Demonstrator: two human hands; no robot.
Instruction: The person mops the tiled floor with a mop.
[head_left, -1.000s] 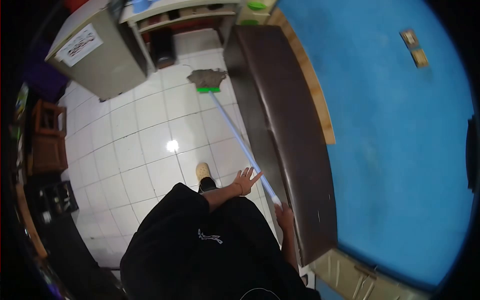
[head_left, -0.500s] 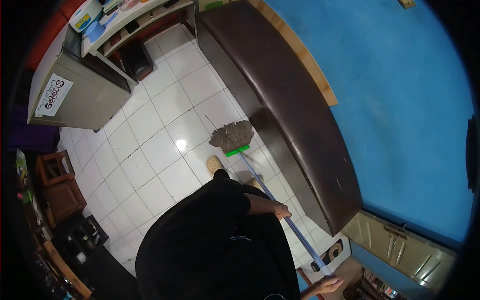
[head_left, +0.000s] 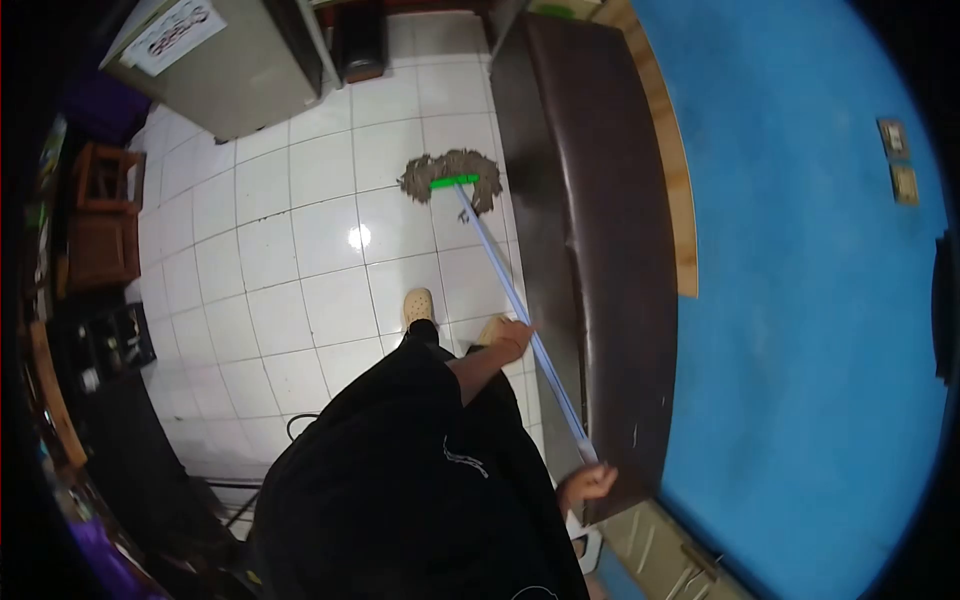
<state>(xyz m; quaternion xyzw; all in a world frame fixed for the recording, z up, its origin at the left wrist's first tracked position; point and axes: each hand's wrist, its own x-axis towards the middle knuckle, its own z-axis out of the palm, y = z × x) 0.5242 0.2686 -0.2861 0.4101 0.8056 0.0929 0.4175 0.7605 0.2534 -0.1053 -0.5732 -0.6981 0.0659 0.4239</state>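
Observation:
A mop with a shaggy grey-brown head (head_left: 419,177) and a green clamp (head_left: 455,182) rests on the white tiles, its strands spread out. Its pale blue handle (head_left: 497,270) slants down to the right past the bench. Partway along the handle, my left hand (head_left: 514,339) is closed around it. Near the top end my right hand (head_left: 590,483) is wrapped on the handle, beside the bench's near end. Beige clogs (head_left: 418,305) are on my feet, below the mop head.
A long dark brown bench (head_left: 625,260) runs along the right, against a blue wall (head_left: 790,270). At the upper left stands a grey fridge (head_left: 235,75) with a paper sign. Wooden furniture (head_left: 103,248) and a black rack (head_left: 125,345) line the left side.
The mop head has moved forward, away from my feet, and its strands have fanned out. Both hands have shifted up and left in view, still on the handle. The view has turned.

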